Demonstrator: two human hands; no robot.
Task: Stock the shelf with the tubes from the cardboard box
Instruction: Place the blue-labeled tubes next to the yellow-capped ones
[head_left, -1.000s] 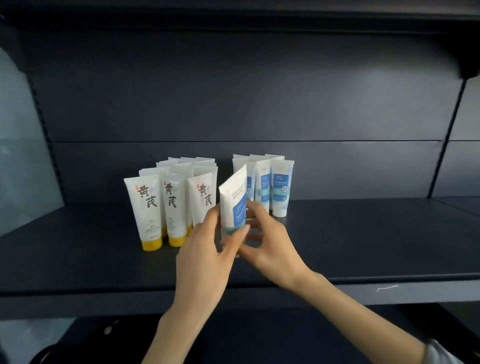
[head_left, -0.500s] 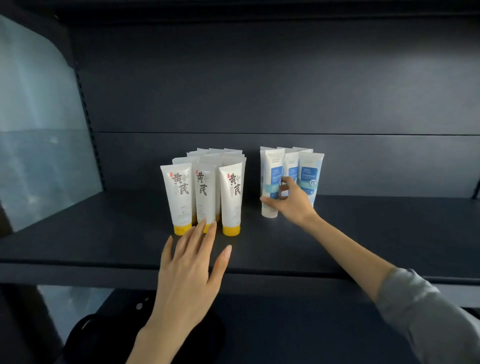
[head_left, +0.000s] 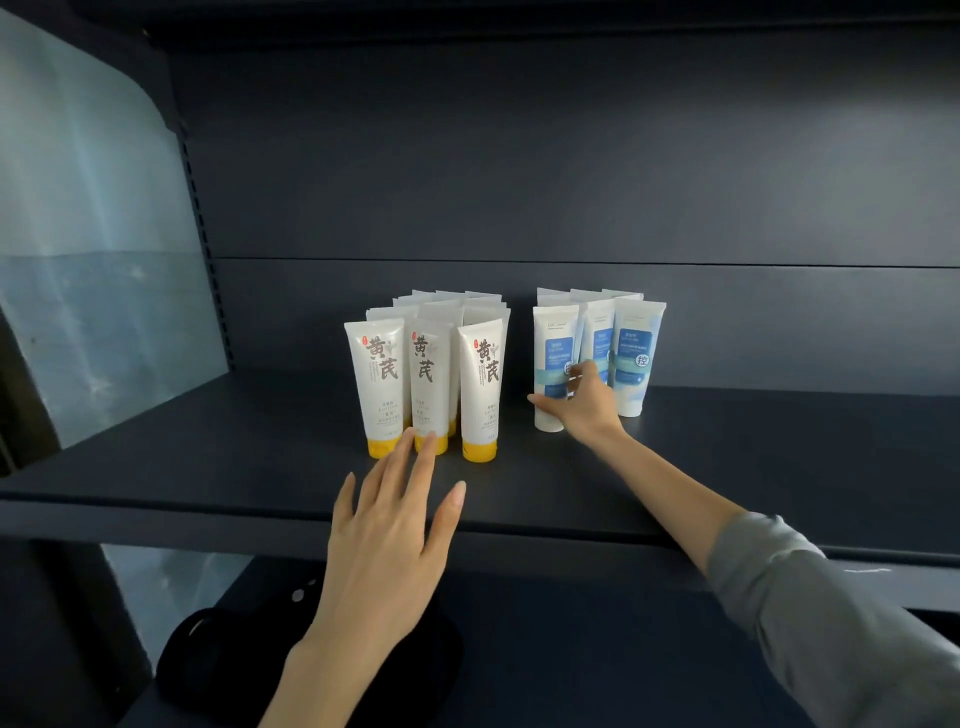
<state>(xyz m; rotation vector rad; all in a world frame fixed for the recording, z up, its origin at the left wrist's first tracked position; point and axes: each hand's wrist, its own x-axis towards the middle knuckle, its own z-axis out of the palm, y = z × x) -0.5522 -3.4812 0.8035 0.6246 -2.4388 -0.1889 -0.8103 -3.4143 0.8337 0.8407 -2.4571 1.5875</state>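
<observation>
1. Centrally in the frame, a person's right hand (head_left: 582, 408) grips the lower part of a white plastic tube with a blue label (head_left: 555, 338), thumb on its left side and fingers curled across its front. The tube stands upright, cap down, on the dark grey metal shelf (head_left: 208, 467).
2. That tube is the front-left one of a cluster of blue-and-white tubes (head_left: 632, 353) right of centre, packed close together in rows running toward the shelf's back panel.
3. Just left of them, across a narrow gap, a cluster of white tubes with yellow caps (head_left: 376, 374) and dark brush-style characters stands cap down, three in the front row and more behind.
4. At lower centre, the left hand (head_left: 384, 540) is flat, with fingers straight and spread, holding nothing. Its fingertips reach the yellow caps of the front row, but whether they touch cannot be told.
5. At lower right, a grey sleeve (head_left: 831, 623) covers the right forearm, which stretches across the shelf's front edge.
6. At upper left, a translucent plastic sheet (head_left: 93, 234) lines the side of the unit. At lower left, a black rounded object (head_left: 218, 665) lies on the level below, partly behind the left wrist.
</observation>
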